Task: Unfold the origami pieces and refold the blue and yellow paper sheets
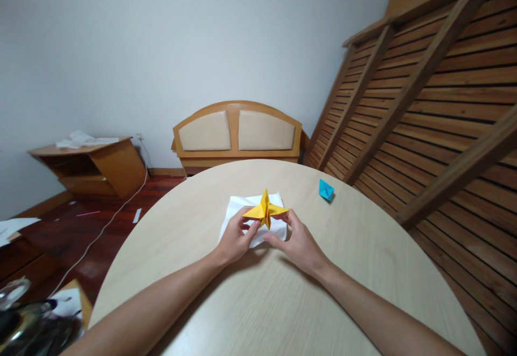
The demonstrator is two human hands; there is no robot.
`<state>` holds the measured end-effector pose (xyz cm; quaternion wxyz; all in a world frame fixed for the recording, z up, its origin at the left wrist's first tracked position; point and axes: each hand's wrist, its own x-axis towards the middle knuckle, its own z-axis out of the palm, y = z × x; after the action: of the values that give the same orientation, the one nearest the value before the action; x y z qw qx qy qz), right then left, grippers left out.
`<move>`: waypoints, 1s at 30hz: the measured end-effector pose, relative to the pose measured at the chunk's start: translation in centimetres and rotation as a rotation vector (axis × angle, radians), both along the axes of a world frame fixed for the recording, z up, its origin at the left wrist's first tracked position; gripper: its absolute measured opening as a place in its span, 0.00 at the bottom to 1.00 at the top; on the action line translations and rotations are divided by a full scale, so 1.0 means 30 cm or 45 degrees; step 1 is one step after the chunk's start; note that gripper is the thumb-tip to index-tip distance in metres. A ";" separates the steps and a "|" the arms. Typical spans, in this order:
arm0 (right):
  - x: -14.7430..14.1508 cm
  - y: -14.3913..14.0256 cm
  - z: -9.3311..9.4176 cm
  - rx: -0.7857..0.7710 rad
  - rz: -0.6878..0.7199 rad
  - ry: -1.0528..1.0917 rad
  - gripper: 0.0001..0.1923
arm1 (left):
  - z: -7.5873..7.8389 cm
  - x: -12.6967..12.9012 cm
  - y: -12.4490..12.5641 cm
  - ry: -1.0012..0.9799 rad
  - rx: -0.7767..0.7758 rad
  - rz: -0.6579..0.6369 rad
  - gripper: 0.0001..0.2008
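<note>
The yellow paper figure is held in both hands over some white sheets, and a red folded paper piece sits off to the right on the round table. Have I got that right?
Not quite: the small folded piece to the right is blue, not red, as the head view shows. The rest holds: the yellow paper figure is held by the left hand and right hand over the white sheets on the round table.

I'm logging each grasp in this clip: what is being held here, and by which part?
A yellow folded paper figure, held above white paper sheets: the left hand pinches its left wing tip, the right hand its right wing tip.
</note>
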<state>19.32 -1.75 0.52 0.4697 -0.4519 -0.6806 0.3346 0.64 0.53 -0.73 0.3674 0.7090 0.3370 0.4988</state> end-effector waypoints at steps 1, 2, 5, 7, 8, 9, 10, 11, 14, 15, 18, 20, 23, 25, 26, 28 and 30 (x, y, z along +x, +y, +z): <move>-0.003 -0.006 0.009 0.001 0.037 -0.011 0.23 | -0.002 0.001 -0.003 0.019 0.023 -0.017 0.15; -0.005 -0.011 0.016 0.013 0.073 -0.007 0.21 | -0.004 0.001 -0.006 0.044 0.046 -0.026 0.15; -0.010 -0.016 0.030 0.077 0.141 0.038 0.18 | -0.010 0.001 -0.010 0.101 0.089 -0.023 0.14; -0.009 -0.014 0.028 0.094 0.131 0.050 0.16 | -0.015 0.000 -0.008 0.112 0.084 -0.016 0.15; -0.007 -0.012 0.026 0.088 0.125 0.051 0.14 | -0.018 0.000 -0.007 0.108 0.073 -0.010 0.15; -0.005 -0.010 0.024 0.082 0.120 0.056 0.13 | -0.020 -0.001 -0.005 0.101 0.056 0.000 0.15; -0.002 -0.008 0.022 0.079 0.118 0.062 0.12 | -0.022 -0.001 -0.004 0.092 0.036 0.012 0.16; 0.001 -0.006 0.021 0.084 0.118 0.069 0.11 | -0.022 -0.001 -0.003 0.085 0.015 0.023 0.16; 0.007 0.000 0.023 0.109 0.115 0.078 0.09 | -0.013 0.001 -0.006 0.108 -0.018 0.020 0.16; 0.009 0.002 0.025 0.111 0.116 0.079 0.08 | -0.007 0.003 -0.009 0.131 -0.017 0.005 0.16; 0.011 0.004 0.029 0.082 0.147 0.074 0.08 | 0.008 0.008 -0.017 0.176 0.005 -0.027 0.17; 0.011 0.005 0.030 0.059 0.168 0.064 0.08 | 0.014 0.010 -0.020 0.173 0.005 -0.028 0.18; 0.011 0.010 0.027 0.046 0.171 0.071 0.08 | 0.011 0.007 -0.020 0.129 -0.004 -0.057 0.16; 0.012 0.015 0.022 0.025 0.186 0.103 0.09 | 0.005 0.003 -0.017 0.082 0.007 -0.099 0.16; 0.012 0.017 0.019 0.010 0.199 0.125 0.10 | 0.002 0.002 -0.015 0.059 0.009 -0.116 0.16; 0.014 0.022 0.014 -0.029 0.225 0.177 0.11 | -0.004 0.000 -0.010 0.028 -0.008 -0.124 0.15; 0.015 0.025 0.009 -0.056 0.234 0.222 0.12 | -0.008 0.000 -0.006 0.021 -0.043 -0.108 0.14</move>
<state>19.78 -0.99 0.78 0.4843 -0.3672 -0.6682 0.4291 0.64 0.35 -0.95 0.3972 0.7205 0.3181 0.4711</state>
